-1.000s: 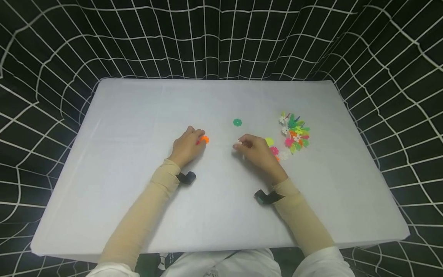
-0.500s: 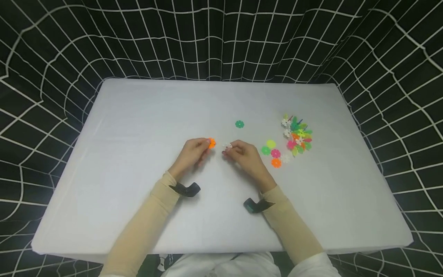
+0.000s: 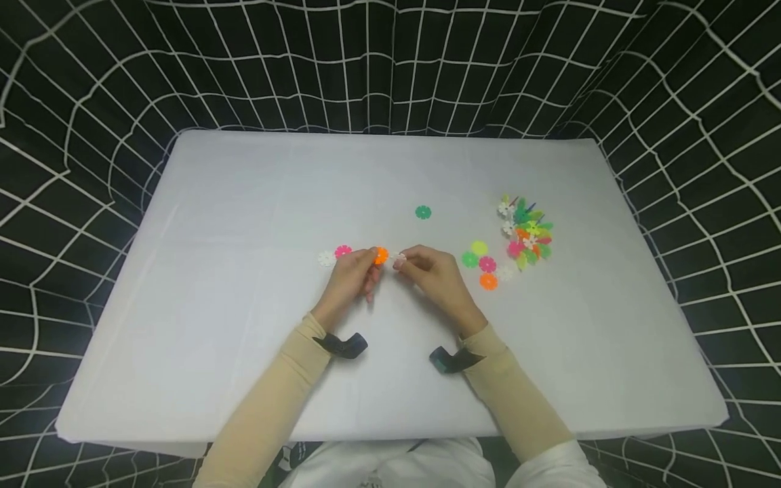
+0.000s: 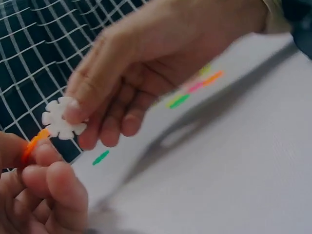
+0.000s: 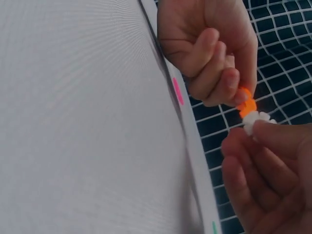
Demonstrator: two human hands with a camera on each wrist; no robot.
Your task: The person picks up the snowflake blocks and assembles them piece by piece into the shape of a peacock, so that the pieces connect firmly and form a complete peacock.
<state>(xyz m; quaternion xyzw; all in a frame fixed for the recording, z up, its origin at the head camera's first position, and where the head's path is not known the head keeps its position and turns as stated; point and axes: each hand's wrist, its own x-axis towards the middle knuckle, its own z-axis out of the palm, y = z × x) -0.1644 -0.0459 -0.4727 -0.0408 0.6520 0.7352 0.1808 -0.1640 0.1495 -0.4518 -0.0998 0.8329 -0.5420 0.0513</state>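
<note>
Between finger and thumb my left hand (image 3: 349, 274) pinches an orange flower-shaped plastic disc (image 3: 381, 255) with notched edges. My right hand (image 3: 434, 272) pinches a matching white disc (image 4: 61, 118). The two discs meet edge to edge above the table, at an angle to each other in both wrist views. Whether their notches are interlocked, I cannot tell. Just left of my left hand lie a pink disc (image 3: 343, 251) and a white one (image 3: 326, 259), the pink one partly behind the hand.
Several loose discs, one of them orange (image 3: 488, 281), lie right of my right hand. Beyond them is a multicoloured cluster of joined discs (image 3: 527, 234). A single dark green disc (image 3: 423, 212) lies farther back. Dark netting surrounds the white table (image 3: 244, 190).
My left hand has lifted the orange disc from the table and carried it right. My right hand has moved left with the white disc, and the discs now meet.
</note>
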